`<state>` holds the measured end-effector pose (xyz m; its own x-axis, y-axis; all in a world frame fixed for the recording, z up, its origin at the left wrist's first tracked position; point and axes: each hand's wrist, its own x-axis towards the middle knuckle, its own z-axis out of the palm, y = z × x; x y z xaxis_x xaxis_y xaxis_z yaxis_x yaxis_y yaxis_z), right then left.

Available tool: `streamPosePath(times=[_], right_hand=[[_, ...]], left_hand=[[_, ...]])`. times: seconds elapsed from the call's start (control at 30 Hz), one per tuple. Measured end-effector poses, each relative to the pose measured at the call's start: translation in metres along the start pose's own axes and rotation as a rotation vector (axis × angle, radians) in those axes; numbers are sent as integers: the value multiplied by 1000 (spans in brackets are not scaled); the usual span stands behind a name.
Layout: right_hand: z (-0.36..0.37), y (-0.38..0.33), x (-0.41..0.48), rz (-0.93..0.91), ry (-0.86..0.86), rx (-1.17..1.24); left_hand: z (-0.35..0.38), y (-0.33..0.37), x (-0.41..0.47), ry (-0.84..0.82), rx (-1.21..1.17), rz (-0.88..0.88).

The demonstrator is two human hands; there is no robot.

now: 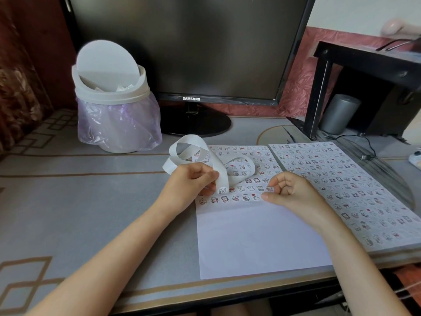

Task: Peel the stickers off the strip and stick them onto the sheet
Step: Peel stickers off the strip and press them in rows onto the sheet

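Read as the placing step, mid-row. Gripped the strip [206, 159] in the left hand [191, 181], thumb and curled fingers pinched round it near its lower end. Hung that end just over the sheet's [255, 238] sticker rows, with one sticker [222, 190] showing on it. Looped the remaining backing up and back over the sheet's top half, a few stickers visible on the far loop.

Held the right hand [290, 193] low on the sheet, fingers curled in, index tip down by the right end of a sticker row, thumb laid flat just below. Could not tell whether a sticker sat under that fingertip or whether anything was pinched.

Found the sheet flat on the table [79, 201] near its front edge, upper part filled with rows, lower part bare white. Noted a second sheet [346, 185], fully covered, just beside it on the right, with a bin [114, 106] and a monitor [182, 42] behind.

Judged the next move: finish pressing at the row end, bring the right fingertips across to the strip's end sticker, lift its edge while bending the backing away with the left, then set it in the next free slot, square to its neighbours.
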<state>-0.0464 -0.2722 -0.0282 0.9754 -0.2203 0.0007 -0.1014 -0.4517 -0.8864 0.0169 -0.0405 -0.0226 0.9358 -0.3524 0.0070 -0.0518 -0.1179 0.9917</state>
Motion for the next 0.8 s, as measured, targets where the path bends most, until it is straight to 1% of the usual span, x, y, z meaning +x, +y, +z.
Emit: streamPosePath(times=[0.1, 0.27, 0.4, 0.47, 0.63, 0.8], right_hand=[[-1, 0, 1, -2, -4, -43], [5, -3, 1, 15, 69, -25], [11, -2, 4, 22, 116, -143], [11, -1, 4, 11, 115, -160], [8, -2, 5, -8, 88, -169], [10, -16, 2, -27, 71, -76]], left_hand=[[0, 0, 0, 0, -1, 0], [0, 0, 0, 0, 0, 1], [0, 1, -1, -2, 6, 4], [0, 0, -1, -3, 6, 2], [-1, 2, -1, -4, -2, 4], [-1, 4, -2, -2, -16, 35]])
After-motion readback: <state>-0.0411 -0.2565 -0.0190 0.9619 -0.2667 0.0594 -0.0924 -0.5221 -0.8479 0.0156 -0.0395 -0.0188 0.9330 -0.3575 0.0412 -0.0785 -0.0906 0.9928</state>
